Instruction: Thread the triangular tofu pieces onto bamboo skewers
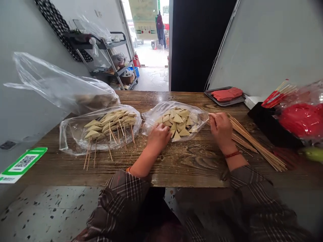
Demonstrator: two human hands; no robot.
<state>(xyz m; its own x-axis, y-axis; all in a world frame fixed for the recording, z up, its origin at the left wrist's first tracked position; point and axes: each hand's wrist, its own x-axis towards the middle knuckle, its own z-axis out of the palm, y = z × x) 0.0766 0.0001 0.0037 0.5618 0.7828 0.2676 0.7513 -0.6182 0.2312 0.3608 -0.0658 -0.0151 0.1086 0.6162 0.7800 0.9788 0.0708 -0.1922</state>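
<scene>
A clear plastic bag (199, 116) lies spread in front of me, with a heap of beige triangular pieces like tofu (178, 118) on it. My left hand (159, 136) rests at the heap's near left side, fingers curled against the pieces; what they hold, if anything, is hidden. At the bag's right edge my right hand (222, 129) is closed, thumb and fingers pinching the plastic. To the left, a second clear bag (73, 134) carries more triangles (116, 119), with several thin wooden skewers (133, 136) sticking out toward me. A bundle of bare skewers (257, 144) lies beside my right hand.
A filled plastic bag (96, 99) stands at the back left. At the back right are a dark tray (222, 102) with a pink-red cloth-like item (227, 94) and a black box (271, 126) beside red packaging (305, 121). A green QR card (24, 164) is at left.
</scene>
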